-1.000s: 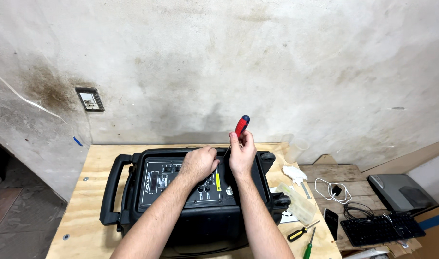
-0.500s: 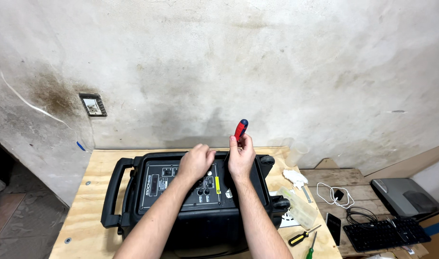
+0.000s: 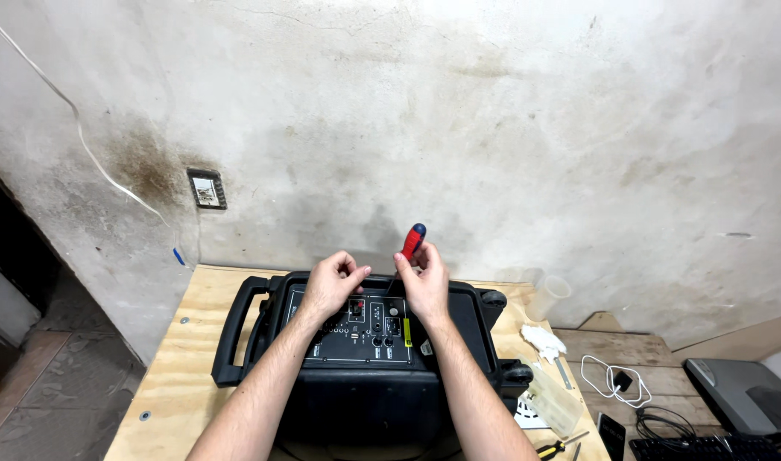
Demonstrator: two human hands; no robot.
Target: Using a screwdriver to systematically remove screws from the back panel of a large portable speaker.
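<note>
Hands over the black portable speaker cabinet (image 3: 365,376), lying back-up on the pale plywood worktable (image 3: 190,358). Both close together above the far edge of the cabinet's black rear control panel (image 3: 360,329), nearly touching.

Right hand (image 3: 424,286): clamped on a red-and-blue-handled screwdriver (image 3: 410,248), handle poking up past the knuckles, thin shaft angled down toward the panel's top edge. Tip contact hidden by the fingers, cannot tell.

Left hand (image 3: 330,286): fingers curled and pinched at the tips, just left of the screwdriver shaft. Cannot tell whether anything small sits in the pinch. Heel of the hand over the panel's upper left corner.

Cabinet: black carry handle (image 3: 235,333) on its left side, small black wheels (image 3: 506,337) on the right. Panel shows rows of knobs and sockets, a yellow sticker (image 3: 406,328) near the right forearm.

Around it:
- white crumpled rag (image 3: 544,341) right of the cabinet
- clear plastic cup (image 3: 551,294) near the wall, clear plastic container (image 3: 554,401) nearer
- white cable with charger plug (image 3: 614,380) on the wooden bench further right
- yellow-and-black-handled screwdriver (image 3: 551,447) at the table's near right edge
- black phone (image 3: 611,435), black keyboard (image 3: 706,447), grey device (image 3: 749,401) at far right
- stained plaster wall (image 3: 493,128) behind, grey wall socket (image 3: 207,189), white wire (image 3: 74,128) running down it
</note>
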